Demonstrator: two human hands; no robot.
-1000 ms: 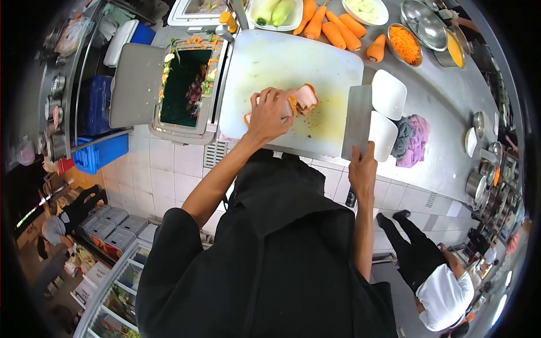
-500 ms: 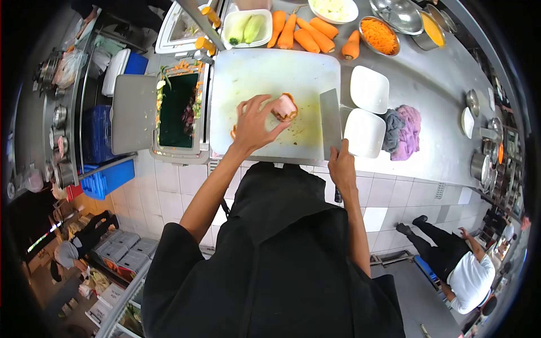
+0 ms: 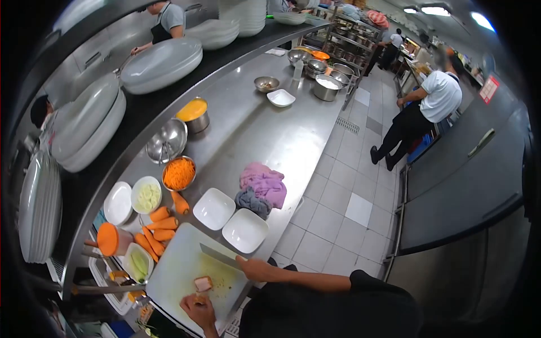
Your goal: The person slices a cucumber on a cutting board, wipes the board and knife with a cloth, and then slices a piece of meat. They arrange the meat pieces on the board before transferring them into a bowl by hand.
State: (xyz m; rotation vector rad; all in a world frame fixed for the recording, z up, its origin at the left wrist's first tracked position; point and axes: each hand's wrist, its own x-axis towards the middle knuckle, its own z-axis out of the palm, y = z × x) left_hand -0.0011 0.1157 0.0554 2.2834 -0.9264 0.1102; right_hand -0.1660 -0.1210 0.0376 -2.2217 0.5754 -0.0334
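Observation:
My right hand (image 3: 256, 269) is wrapped round the handle of a cleaver (image 3: 221, 255), whose broad blade lies over the right part of the white cutting board (image 3: 174, 265). A cut piece of meat with a brown rim (image 3: 203, 283) rests on the board, left of the blade. Just below it, the fingers of my left hand (image 3: 198, 312) are closed round a second small brown-edged piece, mostly hidden by them. Crumbs and a yellowish stain mark the board.
Past the board are two square white bowls (image 3: 214, 209), purple and grey cloths (image 3: 264, 186), carrots (image 3: 163, 223), a bowl of shredded carrot (image 3: 179, 173) and a dish of green vegetables (image 3: 138, 263). Stacked plates (image 3: 163, 65) line a shelf. A co-worker (image 3: 439, 96) stands at the right.
The view has turned to the right and tilted up. My left hand has left the rimmed meat piece and closed on another piece. My right hand still holds the cleaver.

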